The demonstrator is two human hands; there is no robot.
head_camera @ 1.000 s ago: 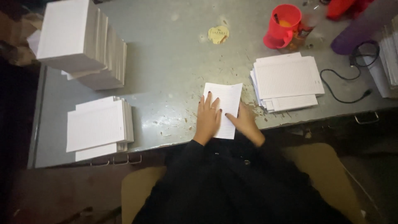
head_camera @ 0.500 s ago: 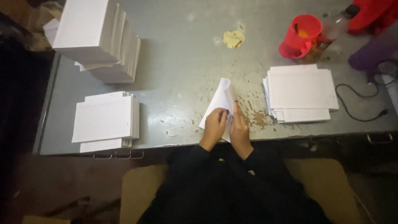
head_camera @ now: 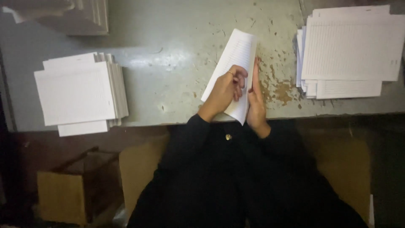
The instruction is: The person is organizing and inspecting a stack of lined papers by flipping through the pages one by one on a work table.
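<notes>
White folded sheet [head_camera: 234, 63], bench [head_camera: 168, 50] centre. Left hand [head_camera: 225, 90] curled, gripping its face; right hand [head_camera: 256, 99] flat, fingers extended along its 3 o'clock edge. Paper stacks at 3 [head_camera: 350, 50] and 9 o'clock [head_camera: 78, 93].

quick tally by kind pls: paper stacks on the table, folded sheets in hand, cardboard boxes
Paper stacks: 3 — left stack, right stack, tall stack at the top-left edge
Folded sheet: 1 — folded sheet, held between left hand and right hand
Cardboard box: 1 — cardboard box
Total: 5
</notes>
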